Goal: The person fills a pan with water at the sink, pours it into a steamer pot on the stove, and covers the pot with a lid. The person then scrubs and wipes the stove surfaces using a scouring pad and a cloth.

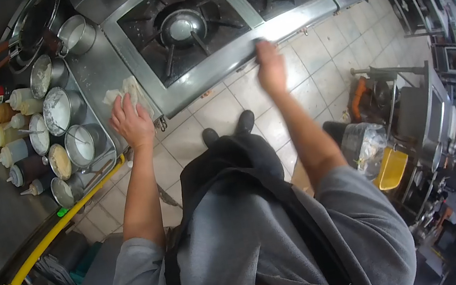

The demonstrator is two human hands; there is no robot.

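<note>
My left hand (132, 122) lies with its fingers stretched out on a crumpled whitish cloth (140, 94), on the metal counter beside the stove. My right hand (271, 70) is at the front edge of the gas stove (205, 71), blurred by motion. Its fingers look closed around a small dark thing (260, 41), whose kind I cannot make out. The nearest burner (181, 27) is between and beyond my hands.
Left of the cloth, a tray holds several metal pots, one a pot of white contents (58, 111), beside several squeeze bottles (10, 154). A yellow pipe (67, 218) runs along the counter's front. A yellow container (392, 168) and metal shelving (414, 113) stand to the right.
</note>
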